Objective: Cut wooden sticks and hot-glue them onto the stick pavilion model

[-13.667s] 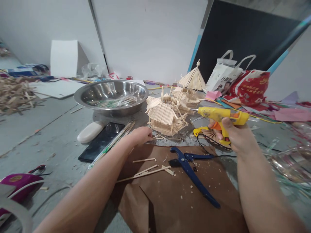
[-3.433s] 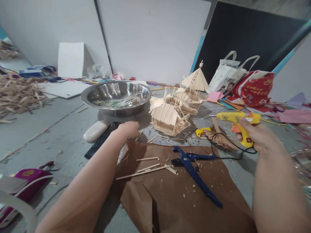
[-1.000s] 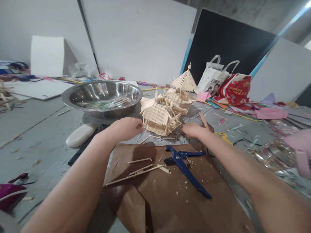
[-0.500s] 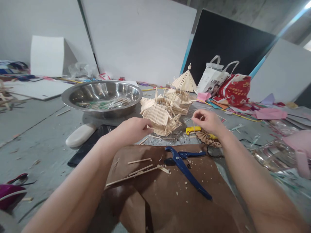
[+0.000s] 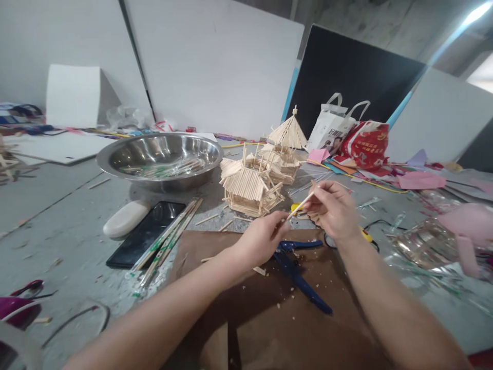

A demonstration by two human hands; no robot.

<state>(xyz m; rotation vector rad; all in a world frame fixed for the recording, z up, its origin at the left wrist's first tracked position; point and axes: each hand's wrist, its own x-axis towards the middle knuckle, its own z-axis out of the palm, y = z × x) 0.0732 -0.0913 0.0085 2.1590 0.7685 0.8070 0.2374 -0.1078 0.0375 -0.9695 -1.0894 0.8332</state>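
A thin wooden stick (image 5: 300,206) slants between my two hands above the brown sheet (image 5: 262,313). My left hand (image 5: 262,237) pinches its lower end. My right hand (image 5: 334,209) is closed around the upper end, with the fingers curled. Just beyond my hands stands a small pavilion-like model (image 5: 250,185) built of wooden sticks, its roof open at the top. Below the hands, blue-handled cutters (image 5: 302,282) lie on the sheet, their head partly hidden by my left hand. A yellow tool (image 5: 296,207) shows behind the stick, mostly covered by my right hand.
A steel basin (image 5: 159,180) with wrapped chopsticks stands at the back left. More wrapped chopsticks (image 5: 169,239) lie beside a black phone (image 5: 144,239) and a white case (image 5: 127,218). Behind is a pointed stick roof (image 5: 288,132). Bags (image 5: 365,144) and a pink-lidded jug (image 5: 419,244) are at right.
My left hand has moved right, from beside the model to the stick's lower end. My right hand has turned and come slightly nearer. The chopsticks by the phone, hidden by my arm before, now show.
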